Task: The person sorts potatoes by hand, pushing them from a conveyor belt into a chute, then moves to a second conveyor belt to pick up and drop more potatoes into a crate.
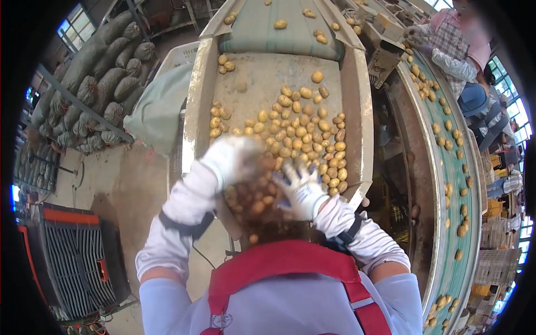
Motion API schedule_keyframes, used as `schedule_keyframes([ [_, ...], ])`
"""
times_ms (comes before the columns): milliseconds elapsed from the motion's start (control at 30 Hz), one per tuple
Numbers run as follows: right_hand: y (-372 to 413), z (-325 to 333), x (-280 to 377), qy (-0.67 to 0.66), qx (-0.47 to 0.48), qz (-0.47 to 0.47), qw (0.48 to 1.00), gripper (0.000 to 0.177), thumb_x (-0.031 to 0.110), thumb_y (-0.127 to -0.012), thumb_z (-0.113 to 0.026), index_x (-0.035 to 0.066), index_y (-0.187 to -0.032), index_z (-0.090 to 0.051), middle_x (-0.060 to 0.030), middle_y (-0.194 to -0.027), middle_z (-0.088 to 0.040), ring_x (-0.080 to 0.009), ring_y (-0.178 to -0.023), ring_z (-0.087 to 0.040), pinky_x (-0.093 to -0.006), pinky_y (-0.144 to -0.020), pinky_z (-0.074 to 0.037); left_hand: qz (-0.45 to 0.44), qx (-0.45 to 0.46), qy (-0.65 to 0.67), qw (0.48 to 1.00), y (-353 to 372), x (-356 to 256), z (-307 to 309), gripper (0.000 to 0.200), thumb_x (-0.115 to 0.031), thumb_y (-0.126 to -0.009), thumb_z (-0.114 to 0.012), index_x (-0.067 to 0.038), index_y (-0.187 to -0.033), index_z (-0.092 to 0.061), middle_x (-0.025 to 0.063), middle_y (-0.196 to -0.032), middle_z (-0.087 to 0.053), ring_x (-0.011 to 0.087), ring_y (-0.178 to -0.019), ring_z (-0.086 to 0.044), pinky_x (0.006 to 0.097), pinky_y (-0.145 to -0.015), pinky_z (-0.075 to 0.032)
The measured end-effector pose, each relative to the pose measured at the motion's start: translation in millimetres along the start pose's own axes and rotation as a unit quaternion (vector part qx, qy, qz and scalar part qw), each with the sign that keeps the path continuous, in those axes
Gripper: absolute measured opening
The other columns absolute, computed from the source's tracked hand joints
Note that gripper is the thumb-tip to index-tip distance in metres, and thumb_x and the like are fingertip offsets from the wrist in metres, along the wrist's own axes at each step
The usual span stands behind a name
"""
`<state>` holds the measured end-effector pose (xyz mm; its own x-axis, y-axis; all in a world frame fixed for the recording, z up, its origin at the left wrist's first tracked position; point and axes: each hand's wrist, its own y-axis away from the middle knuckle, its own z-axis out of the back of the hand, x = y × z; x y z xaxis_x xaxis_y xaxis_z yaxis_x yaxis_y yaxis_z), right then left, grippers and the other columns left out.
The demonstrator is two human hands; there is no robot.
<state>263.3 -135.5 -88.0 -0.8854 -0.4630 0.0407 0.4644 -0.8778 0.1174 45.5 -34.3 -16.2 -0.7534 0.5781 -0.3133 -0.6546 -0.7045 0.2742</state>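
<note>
Many potatoes (pixel 301 132) lie heaped in a metal chute (pixel 268 75) in front of me. My left hand (pixel 231 159), in a white glove, is over the left part of the heap; its fingers are smeared by motion. Among the potatoes on the right, my right hand (pixel 303 191), also gloved, has its fingers spread and touches the heap. Below and between the hands, the nearest potatoes are dark and blurred.
A green belt (pixel 257 28) carrying a few potatoes meets the chute's far end. On the right runs another potato conveyor (pixel 455 190), with a co-worker (pixel 455 50) beside it. Filled sacks (pixel 106 84) are stacked at left, near a green cloth (pixel 162 109).
</note>
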Motion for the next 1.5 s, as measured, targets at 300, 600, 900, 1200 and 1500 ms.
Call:
schedule_keyframes([
  [300, -59.9, 20.0, -132.4, -0.077, -0.128, -0.113, 0.982, 0.061, 0.048, -0.089, -0.055, 0.015, -0.139, -0.046, -0.0211, -0.144, -0.040, -0.0385, -0.134, -0.037, -0.0554, -0.112, -0.023, 0.132, -0.046, -0.147, 0.979, -58.8, 2.8, -29.1, 0.078, -0.057, -0.083, -0.064, -0.024, -0.148, -0.037, 0.0237, -0.151, -0.032, 0.0486, -0.139, -0.028, 0.0559, -0.113, -0.026],
  [600, -61.8, 52.9, -115.7, -0.263, 0.005, 0.118, 0.958, 0.047, 0.039, -0.089, -0.065, 0.006, -0.122, -0.061, -0.0161, -0.113, -0.064, -0.0302, -0.109, -0.060, -0.0406, -0.095, -0.047, -0.057, -0.249, -0.174, 0.951, 28.2, 28.8, -10.6, 0.059, -0.037, -0.079, -0.074, -0.013, -0.130, -0.058, 0.0158, -0.139, -0.051, 0.0371, -0.132, -0.044, 0.0536, -0.110, -0.032],
  [900, -230.6, 45.4, -178.3, -0.146, -0.102, -0.230, 0.957, 0.057, 0.058, -0.091, -0.049, 0.036, -0.142, -0.044, -0.0144, -0.158, -0.024, -0.0455, -0.144, -0.016, -0.0682, -0.112, -0.008, 0.177, -0.346, -0.125, 0.913, -16.2, 118.0, 20.9, 0.069, -0.030, -0.075, -0.078, -0.018, -0.137, -0.051, 0.0142, -0.155, -0.031, 0.0381, -0.143, -0.026, 0.0524, -0.117, -0.019],
  [1200, -169.4, 54.6, -69.4, 0.050, 0.004, 0.000, 0.999, 0.063, 0.052, -0.093, -0.049, 0.031, -0.150, -0.033, -0.0180, -0.154, -0.030, -0.0388, -0.143, -0.024, -0.0673, -0.111, -0.019, 0.131, -0.227, -0.354, 0.898, -62.9, 124.9, 26.8, 0.055, -0.021, -0.085, -0.057, -0.016, -0.139, -0.049, 0.0160, -0.147, -0.043, 0.0351, -0.143, -0.028, 0.0555, -0.119, -0.011],
  [1500, -164.1, 71.5, -194.7, -0.033, -0.124, -0.072, 0.989, 0.051, 0.047, -0.090, -0.057, 0.021, -0.134, -0.054, -0.0184, -0.145, -0.042, -0.0377, -0.136, -0.036, -0.0526, -0.115, -0.024, 0.215, 0.033, -0.326, 0.920, -100.1, 98.0, 22.9, 0.051, -0.018, -0.093, -0.043, 0.006, -0.138, -0.041, 0.0253, -0.137, -0.050, 0.0340, -0.127, -0.049, 0.0444, -0.117, -0.021],
])
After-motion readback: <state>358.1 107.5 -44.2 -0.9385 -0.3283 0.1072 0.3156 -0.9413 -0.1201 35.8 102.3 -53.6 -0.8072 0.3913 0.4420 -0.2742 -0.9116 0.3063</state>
